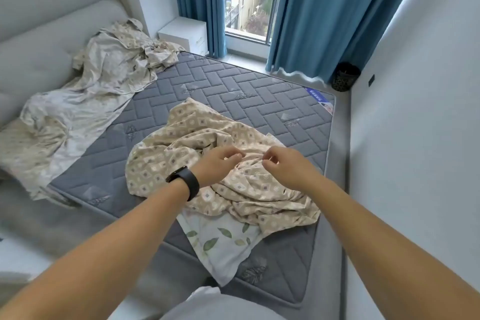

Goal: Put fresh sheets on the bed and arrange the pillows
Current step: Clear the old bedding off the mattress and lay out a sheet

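Note:
A crumpled beige sheet with a diamond print (181, 161) lies bunched on the bare grey quilted mattress (233, 86) near its foot. Under it lies a white cloth with green leaves (220, 241). Both my hands hover just over the top of the bunch, a small gap apart. My left hand (220, 163), with a black watch on its wrist, has loosely curled fingers. My right hand (288, 166) is curled the same way. No cloth shows between the fingers of either hand. A second, paler crumpled sheet (104, 80) lies along the padded headboard (46, 21) at the left.
A white nightstand (184, 34) stands beyond the bed by blue curtains (324, 13) and a window. A dark bin (345, 76) sits on the floor by the right wall. A narrow strip of floor runs between the mattress and that wall.

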Motion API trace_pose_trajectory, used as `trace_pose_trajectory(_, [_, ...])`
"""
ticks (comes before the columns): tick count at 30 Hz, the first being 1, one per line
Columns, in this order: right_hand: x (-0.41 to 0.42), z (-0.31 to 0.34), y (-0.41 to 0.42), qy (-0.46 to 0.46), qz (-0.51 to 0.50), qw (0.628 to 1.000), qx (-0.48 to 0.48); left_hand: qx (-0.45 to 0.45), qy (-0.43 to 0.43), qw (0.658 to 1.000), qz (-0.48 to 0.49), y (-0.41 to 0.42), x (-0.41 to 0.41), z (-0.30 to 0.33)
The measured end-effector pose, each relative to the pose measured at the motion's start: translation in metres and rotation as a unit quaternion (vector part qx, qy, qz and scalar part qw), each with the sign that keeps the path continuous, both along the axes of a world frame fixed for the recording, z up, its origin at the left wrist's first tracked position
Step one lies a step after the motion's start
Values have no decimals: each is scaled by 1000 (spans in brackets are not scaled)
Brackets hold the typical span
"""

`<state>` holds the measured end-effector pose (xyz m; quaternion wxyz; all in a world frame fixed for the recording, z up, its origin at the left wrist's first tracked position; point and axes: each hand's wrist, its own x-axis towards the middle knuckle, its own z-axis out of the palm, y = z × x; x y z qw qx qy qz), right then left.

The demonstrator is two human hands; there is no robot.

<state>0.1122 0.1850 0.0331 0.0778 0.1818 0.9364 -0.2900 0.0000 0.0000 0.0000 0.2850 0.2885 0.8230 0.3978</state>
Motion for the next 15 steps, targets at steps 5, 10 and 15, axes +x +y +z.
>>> trace_pose_trajectory(5, [-25,-21,-31,12,-39,998,-57,9,-38,998,52,-30,-16,-20])
trace_pose_trajectory(10, [-43,-48,-58,11,-37,996,-82,21,-82,992,99,-57,-28,-39])
trace_pose_trajectory(15, [-49,-57,-73,10,-48,991,-122,13,-142,978,155,-73,-31,-51])
